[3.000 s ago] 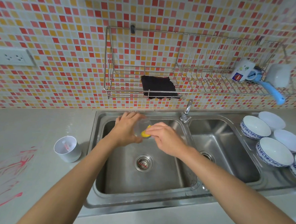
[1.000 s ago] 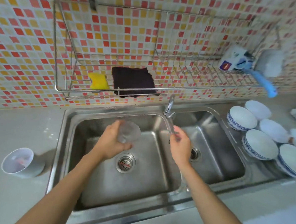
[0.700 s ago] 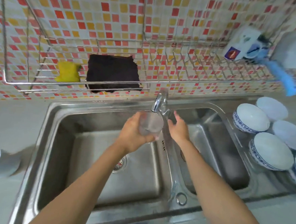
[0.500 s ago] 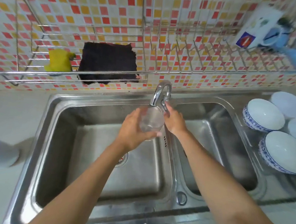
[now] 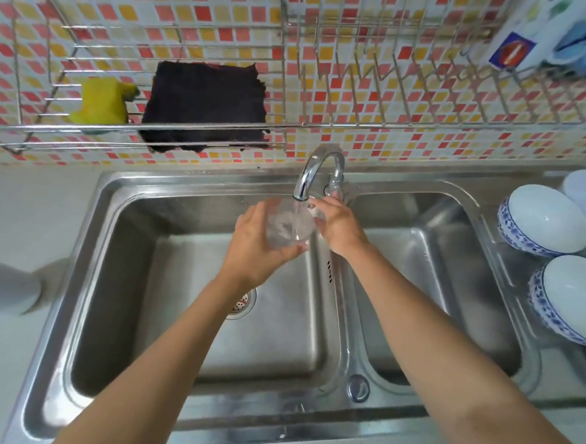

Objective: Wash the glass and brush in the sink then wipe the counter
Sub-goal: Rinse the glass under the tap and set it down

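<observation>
Right under the faucet [image 5: 317, 170], the left hand [image 5: 254, 245] is wrapped around a clear glass [image 5: 289, 226], holding it over the left sink basin [image 5: 144, 281] while a stream of water runs into it. Beside it, the right hand [image 5: 339, 224] reaches to the faucet's base with fingers loosely curled; whether they grip anything I cannot tell. Above, a yellow sponge [image 5: 101, 103] and a dark cloth [image 5: 204, 108] rest on the wire rack [image 5: 359, 124].

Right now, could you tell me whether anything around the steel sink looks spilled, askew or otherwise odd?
Only one thing stands out: the white plastic cup on the grey counter left of the sink lies tipped on its side. The clear glass sits upright in the left hand under running water.
</observation>
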Demonstrator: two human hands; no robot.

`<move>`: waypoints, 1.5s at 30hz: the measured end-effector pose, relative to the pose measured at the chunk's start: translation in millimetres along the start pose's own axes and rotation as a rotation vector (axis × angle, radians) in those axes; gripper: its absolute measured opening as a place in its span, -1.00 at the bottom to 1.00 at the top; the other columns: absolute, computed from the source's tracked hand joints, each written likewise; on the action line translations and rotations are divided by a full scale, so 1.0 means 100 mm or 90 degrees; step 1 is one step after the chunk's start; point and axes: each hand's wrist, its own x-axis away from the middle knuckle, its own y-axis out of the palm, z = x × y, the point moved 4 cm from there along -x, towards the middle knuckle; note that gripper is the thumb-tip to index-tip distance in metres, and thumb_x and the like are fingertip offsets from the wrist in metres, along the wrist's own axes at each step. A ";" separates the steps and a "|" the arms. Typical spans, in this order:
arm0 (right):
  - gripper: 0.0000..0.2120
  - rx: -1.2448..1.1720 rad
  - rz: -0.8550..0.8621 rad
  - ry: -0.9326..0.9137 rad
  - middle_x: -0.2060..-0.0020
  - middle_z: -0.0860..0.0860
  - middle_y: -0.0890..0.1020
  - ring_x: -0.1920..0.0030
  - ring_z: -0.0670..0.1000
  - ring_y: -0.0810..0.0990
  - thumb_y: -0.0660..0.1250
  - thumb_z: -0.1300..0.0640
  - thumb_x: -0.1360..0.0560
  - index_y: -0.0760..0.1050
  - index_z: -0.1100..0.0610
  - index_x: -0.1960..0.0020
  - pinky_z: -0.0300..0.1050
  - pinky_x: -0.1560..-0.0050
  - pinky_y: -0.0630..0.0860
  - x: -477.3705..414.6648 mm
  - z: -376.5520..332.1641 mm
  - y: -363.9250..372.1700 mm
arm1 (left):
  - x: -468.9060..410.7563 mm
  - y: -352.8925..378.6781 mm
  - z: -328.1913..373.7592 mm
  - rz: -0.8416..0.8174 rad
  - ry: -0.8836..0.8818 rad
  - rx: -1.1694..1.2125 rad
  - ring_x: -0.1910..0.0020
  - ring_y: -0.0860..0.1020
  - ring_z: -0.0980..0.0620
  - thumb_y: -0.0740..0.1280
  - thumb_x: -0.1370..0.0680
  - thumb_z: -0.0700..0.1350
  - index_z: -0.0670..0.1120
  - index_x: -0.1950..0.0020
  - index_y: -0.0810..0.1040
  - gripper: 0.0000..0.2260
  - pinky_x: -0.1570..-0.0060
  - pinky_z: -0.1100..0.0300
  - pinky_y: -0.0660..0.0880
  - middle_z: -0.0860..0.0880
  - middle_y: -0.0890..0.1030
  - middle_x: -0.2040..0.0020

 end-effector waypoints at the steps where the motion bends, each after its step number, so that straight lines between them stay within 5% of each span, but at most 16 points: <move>1: -0.62 -0.017 0.007 0.003 -0.34 0.13 0.46 -0.50 0.15 0.16 0.30 0.26 -0.54 0.44 0.17 -0.36 0.03 -0.46 0.19 -0.01 0.02 0.00 | 0.01 -0.02 -0.02 0.021 -0.012 0.002 -0.21 0.47 -0.02 0.58 -0.30 0.11 -0.05 -0.34 0.40 -0.30 -0.24 0.06 0.40 0.01 0.53 -0.23; 10: -0.64 -0.062 -0.002 0.014 -0.31 0.25 0.45 -0.36 0.22 0.35 0.23 0.34 -0.53 0.48 0.24 -0.32 0.08 -0.36 0.31 -0.02 0.03 -0.01 | 0.01 0.14 0.03 -0.022 0.007 0.001 -0.13 0.47 0.01 0.59 -0.29 0.10 -0.03 -0.31 0.40 -0.32 -0.11 0.19 0.40 0.05 0.53 -0.15; 18: -0.56 -0.026 -0.019 0.031 -0.44 0.11 0.34 -0.51 0.11 0.15 0.30 0.27 -0.54 0.40 0.12 -0.41 -0.08 -0.47 0.11 -0.05 0.08 0.03 | -0.05 0.00 -0.21 0.012 -0.058 -0.027 -0.13 0.50 -0.07 0.59 -0.27 0.13 -0.05 -0.26 0.42 -0.33 -0.06 0.15 0.41 0.00 0.54 -0.13; 24: -0.55 -0.017 -0.037 0.048 -0.46 0.09 0.31 -0.51 0.08 0.13 0.27 0.30 -0.54 0.41 0.08 -0.40 -0.10 -0.47 0.12 -0.07 0.12 0.04 | 0.13 0.29 -0.14 -0.073 -0.059 0.000 -0.06 0.50 0.00 0.59 -0.26 0.15 -0.05 -0.20 0.44 -0.37 -0.01 0.22 0.39 0.02 0.54 -0.07; 32: -0.64 -0.022 -0.030 0.047 -0.41 0.08 0.38 -0.50 0.10 0.16 0.32 0.28 -0.52 0.46 0.09 -0.30 -0.02 -0.44 0.22 -0.07 0.08 0.05 | 0.12 0.16 -0.28 -0.030 -0.100 0.010 -0.10 0.49 0.01 0.61 -0.27 0.09 -0.06 -0.25 0.44 -0.34 -0.09 0.18 0.43 0.01 0.53 -0.14; 35: -0.72 0.004 -0.021 0.054 -0.31 0.11 0.45 -0.40 0.12 0.32 0.37 0.12 -0.51 0.49 0.14 -0.20 -0.04 -0.31 0.32 -0.07 0.02 0.04 | 0.14 0.23 -0.22 -0.077 -0.058 -0.013 -0.15 0.50 -0.02 0.60 -0.27 0.10 -0.08 -0.28 0.44 -0.32 -0.17 0.11 0.44 -0.01 0.53 -0.17; 39: -0.75 0.103 0.054 0.117 -0.16 0.12 0.51 -0.05 0.15 0.56 0.19 0.02 -0.61 0.53 0.16 -0.11 -0.06 0.02 0.43 -0.13 -0.13 -0.08 | 0.16 0.24 -0.21 -0.060 -0.065 0.005 -0.13 0.51 -0.01 0.61 -0.25 0.12 -0.07 -0.26 0.44 -0.32 -0.14 0.07 0.48 0.01 0.54 -0.16; 45: -0.73 -0.091 0.223 0.207 0.21 0.07 0.58 0.26 0.07 0.48 0.04 0.04 -0.65 0.49 0.10 -0.06 -0.17 0.24 0.28 0.02 0.09 -0.28 | 0.16 0.18 -0.22 -0.038 -0.062 0.038 -0.15 0.49 0.04 0.61 -0.26 0.08 -0.03 -0.30 0.42 -0.31 -0.14 0.21 0.43 0.05 0.51 -0.19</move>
